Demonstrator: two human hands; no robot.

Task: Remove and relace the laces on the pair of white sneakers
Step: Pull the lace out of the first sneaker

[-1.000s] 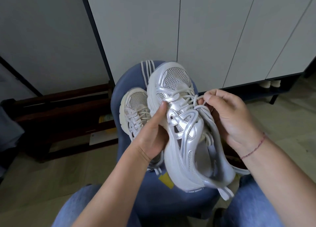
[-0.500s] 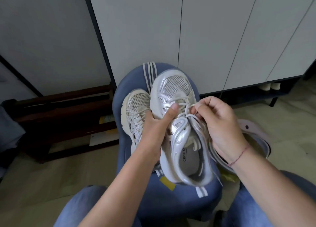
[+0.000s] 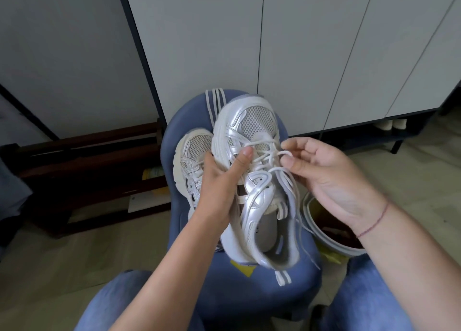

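My left hand point(image 3: 220, 181) grips a white and silver sneaker point(image 3: 252, 181) round its side, thumb lying on the tongue area, toe pointing away from me. The white lace point(image 3: 268, 156) still crosses the eyelets. My right hand point(image 3: 321, 173) pinches a loop of that lace between thumb and forefinger at the shoe's right side. The second white sneaker point(image 3: 192, 156) lies on the blue stool point(image 3: 249, 288) to the left, partly hidden behind my left hand, its laces in place.
A white cabinet point(image 3: 274, 43) stands right behind the stool. Dark wooden furniture point(image 3: 82, 161) lies at the left on the floor. A round bin point(image 3: 331, 231) sits under my right wrist. My knees in jeans frame the stool.
The held sneaker has tilted so its opening faces me more. My right hand has drawn a lace loop out to the right, and my left thumb has shifted on the tongue.
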